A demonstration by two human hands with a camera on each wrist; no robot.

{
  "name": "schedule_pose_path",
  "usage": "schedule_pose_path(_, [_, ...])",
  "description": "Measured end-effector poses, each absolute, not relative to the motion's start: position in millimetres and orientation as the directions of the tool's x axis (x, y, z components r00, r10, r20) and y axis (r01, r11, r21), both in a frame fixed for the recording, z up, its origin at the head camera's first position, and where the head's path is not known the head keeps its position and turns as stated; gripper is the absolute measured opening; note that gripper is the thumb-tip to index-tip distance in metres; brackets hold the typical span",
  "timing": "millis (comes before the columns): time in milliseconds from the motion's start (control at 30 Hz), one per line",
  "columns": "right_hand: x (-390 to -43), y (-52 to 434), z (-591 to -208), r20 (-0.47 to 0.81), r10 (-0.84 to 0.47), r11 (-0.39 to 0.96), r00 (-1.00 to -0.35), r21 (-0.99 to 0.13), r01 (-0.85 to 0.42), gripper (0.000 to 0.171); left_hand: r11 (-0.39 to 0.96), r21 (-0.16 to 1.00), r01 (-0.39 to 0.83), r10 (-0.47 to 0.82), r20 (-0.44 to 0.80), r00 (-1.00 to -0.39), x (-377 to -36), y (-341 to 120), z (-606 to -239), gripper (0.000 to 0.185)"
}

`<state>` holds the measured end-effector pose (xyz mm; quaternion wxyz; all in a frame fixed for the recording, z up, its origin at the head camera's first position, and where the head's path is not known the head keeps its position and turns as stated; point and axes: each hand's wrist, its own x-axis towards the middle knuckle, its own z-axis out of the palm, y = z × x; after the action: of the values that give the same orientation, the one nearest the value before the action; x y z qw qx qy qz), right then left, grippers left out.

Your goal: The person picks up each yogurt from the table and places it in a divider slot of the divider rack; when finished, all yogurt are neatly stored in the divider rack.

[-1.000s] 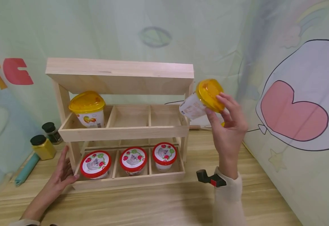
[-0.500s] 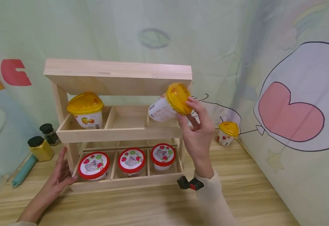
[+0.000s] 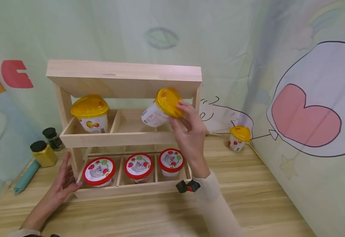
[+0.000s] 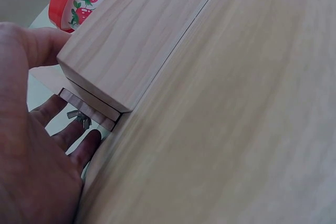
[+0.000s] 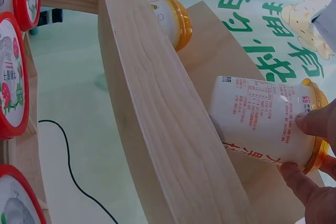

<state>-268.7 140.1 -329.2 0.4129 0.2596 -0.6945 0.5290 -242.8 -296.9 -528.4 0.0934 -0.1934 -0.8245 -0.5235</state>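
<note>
Your right hand [image 3: 190, 131] has carried the yellow-lidded cup [image 3: 160, 108] leftward into the rack [image 3: 125, 140], fingers pinching its lid; your left hand [image 3: 64, 181], fingers straight, braces the rack's left end.

Soft, even, bright light fills all three views, leaving only faint shadows under the wooden rack [image 3: 125, 77]. The head view bends at its edges. Both wrist views look hazy, with the nearest wood blurred.
</note>
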Motion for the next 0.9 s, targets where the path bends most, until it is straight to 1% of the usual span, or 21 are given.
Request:
schedule_pose_path(200, [-273,127,-318,0.852,-0.034,0.324,-0.523,-0.485,-0.812,0.038,0.360,0.815,0.453,0.232,0.392,-0.890,-244,-297,-529,0.119])
schedule_pose_path(433, [-278,110,-304,0.841,-0.172,0.409,-0.512,-0.412,-0.814,0.036,0.364,0.817,0.446,0.229,0.386,-0.894,-244,-297,-528,0.118])
schedule_pose_path(667, [-283,94,-296,0.819,-0.221,0.485,-0.530,-0.379,-0.788,0.034,0.368,0.823,0.433,0.227,0.372,-0.900,-246,-299,-526,0.115])
schedule_pose_path(900, [-286,81,-303,0.788,-0.272,0.560,-0.553,-0.338,-0.756,0.032,0.354,0.819,0.452,0.231,0.392,-0.891,-244,-297,-529,0.118])
